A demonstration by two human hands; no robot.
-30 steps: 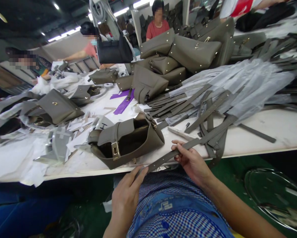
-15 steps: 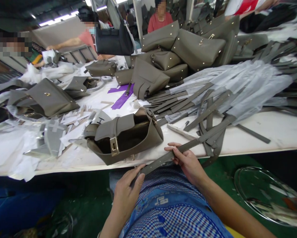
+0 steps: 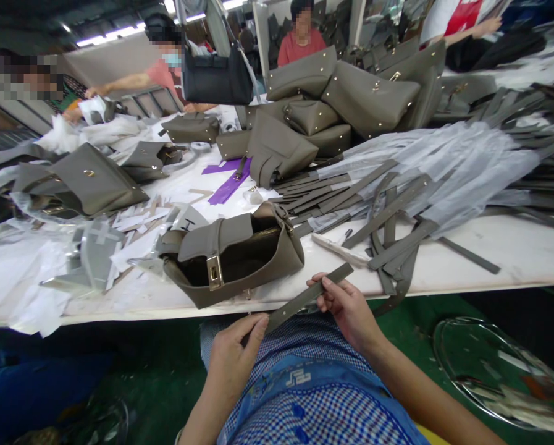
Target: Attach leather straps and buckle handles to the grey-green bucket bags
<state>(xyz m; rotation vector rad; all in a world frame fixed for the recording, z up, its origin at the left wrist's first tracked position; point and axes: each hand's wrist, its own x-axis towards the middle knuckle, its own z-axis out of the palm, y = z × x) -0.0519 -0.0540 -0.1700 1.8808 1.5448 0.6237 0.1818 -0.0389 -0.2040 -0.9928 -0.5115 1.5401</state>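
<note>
While the left hand pinches the near end of a flat olive-grey leather strap between thumb and fingers, the right hand grips it farther along, thumb on top; both forearms angle inward; the strap slants over the front edge of the white worktable, its far end free, one small pale dot near the left thumb; just beyond sits a matching open handbag with a gold-coloured turn-lock; behind that, a pale wrapped piece bears a black "H"; lettering on the blue apron I can't make out.
</note>
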